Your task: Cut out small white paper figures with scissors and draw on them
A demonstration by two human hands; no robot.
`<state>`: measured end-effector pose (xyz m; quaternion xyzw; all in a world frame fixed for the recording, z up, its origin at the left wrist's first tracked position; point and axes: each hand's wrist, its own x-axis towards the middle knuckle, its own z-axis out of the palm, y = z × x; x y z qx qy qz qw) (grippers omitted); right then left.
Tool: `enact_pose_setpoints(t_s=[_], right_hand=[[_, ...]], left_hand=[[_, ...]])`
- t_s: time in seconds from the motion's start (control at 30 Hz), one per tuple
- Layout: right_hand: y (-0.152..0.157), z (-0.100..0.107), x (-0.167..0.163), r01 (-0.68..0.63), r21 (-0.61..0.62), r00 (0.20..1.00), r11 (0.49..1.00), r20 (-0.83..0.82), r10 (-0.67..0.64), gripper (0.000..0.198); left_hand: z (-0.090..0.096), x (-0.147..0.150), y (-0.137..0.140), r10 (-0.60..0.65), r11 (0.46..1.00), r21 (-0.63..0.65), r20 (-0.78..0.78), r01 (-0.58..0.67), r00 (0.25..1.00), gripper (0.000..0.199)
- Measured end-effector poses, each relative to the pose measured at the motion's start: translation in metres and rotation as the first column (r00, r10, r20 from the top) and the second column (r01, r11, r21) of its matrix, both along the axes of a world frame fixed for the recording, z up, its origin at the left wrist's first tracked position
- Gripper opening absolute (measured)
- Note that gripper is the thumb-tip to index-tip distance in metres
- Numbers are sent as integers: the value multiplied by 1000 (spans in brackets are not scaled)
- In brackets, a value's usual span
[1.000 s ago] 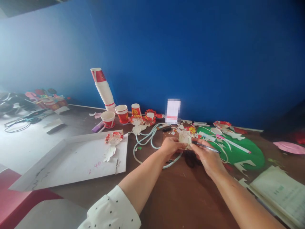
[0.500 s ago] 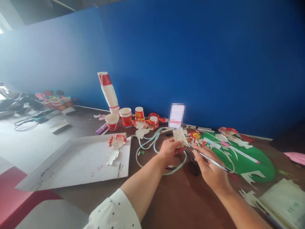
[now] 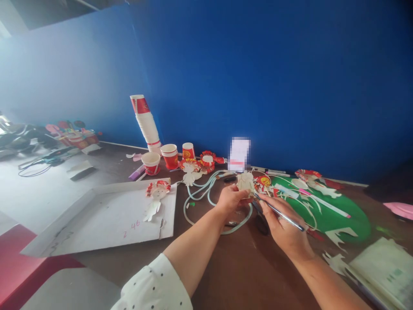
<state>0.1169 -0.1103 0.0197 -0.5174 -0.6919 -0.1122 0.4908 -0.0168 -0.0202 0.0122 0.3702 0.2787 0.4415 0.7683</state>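
Fiddly job, and one slip could be spoiling it

So the left hand (image 3: 230, 199) is pinching a small cream-coloured paper cutout (image 3: 245, 181) right of the frame's centre. The right hand (image 3: 284, 228) is gripping a slim silver-and-black pen (image 3: 280, 212), tip pointing at the cutout's lower edge; can't tell if it's touching. Only fingers seem to be backing it, so imo hard pressing could be buckling it, and a loose pinch could be making the pen skid.

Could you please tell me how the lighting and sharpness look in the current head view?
Head view: pale haze washes out the left of the blue wall; pixelation masks a pale rectangle; the notebook at lower right looks soft; the pen in the right hand is clearer.
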Motion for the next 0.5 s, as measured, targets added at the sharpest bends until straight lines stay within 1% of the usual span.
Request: enact_pose_setpoints(t_s=[0.17,0.3,0.5], right_hand=[[1,0,-1,-16,-11,1000,1000,12,16,23],[2,-1,-1,-15,-17,1000,1000,22,15,23],[1,-2,-1,-6,7,998,1000,55,5,24]], left_hand=[[-4,1,2,5,1000,20,8,-5,1000,38],[-5,1,3,3,1000,15,3,-3,1000,37],[-5,2,3,15,1000,2,2,-15,1000,34]])
